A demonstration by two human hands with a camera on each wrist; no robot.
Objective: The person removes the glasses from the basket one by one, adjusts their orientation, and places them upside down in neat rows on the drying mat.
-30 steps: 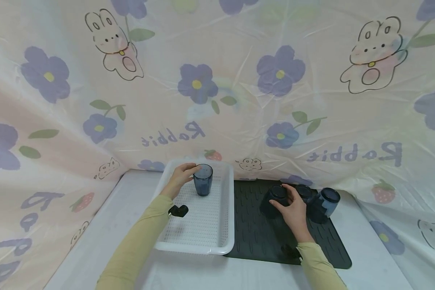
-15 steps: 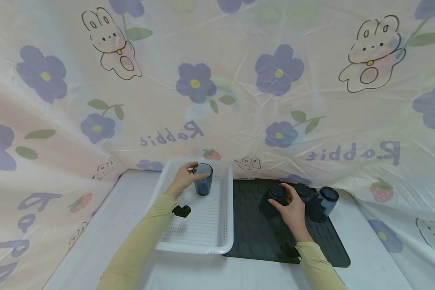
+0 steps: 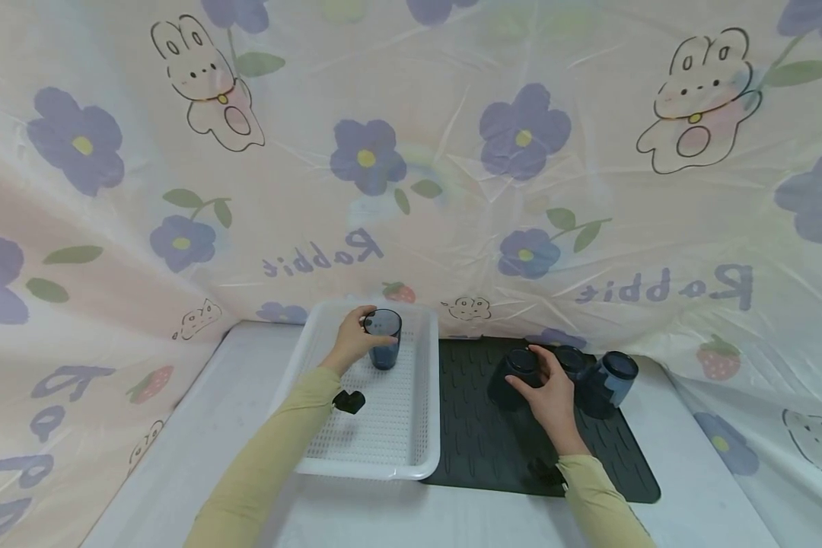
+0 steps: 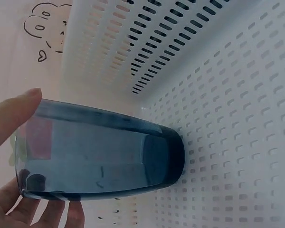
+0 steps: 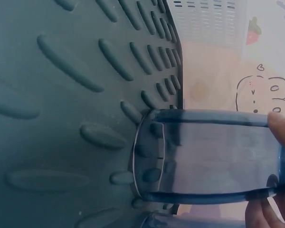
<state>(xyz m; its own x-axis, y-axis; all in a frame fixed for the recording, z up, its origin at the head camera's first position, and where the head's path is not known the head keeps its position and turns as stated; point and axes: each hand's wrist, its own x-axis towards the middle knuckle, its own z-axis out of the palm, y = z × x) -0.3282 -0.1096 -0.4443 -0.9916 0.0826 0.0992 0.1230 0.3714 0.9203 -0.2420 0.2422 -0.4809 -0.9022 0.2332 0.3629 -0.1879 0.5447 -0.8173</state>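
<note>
In the white basket, a blue glass tumbler stands upright with its rim up. My left hand grips it near the rim, thumb on one side and fingers on the other, as the left wrist view shows. On the dark ridged mat, my right hand holds a second blue tumbler near its base, and this one is upside down with its rim on the mat. Two more upturned tumblers stand just right of that hand: one at the back and one at the right.
The basket and mat lie side by side on a white table. Behind them hangs a curtain printed with rabbits and flowers, which also runs along the left and right sides. The basket has slotted walls and a perforated floor.
My left hand has moved right and closed around the tumbler in the basket, its thumb now across the near side. My right hand keeps its hold on the upturned tumbler.
</note>
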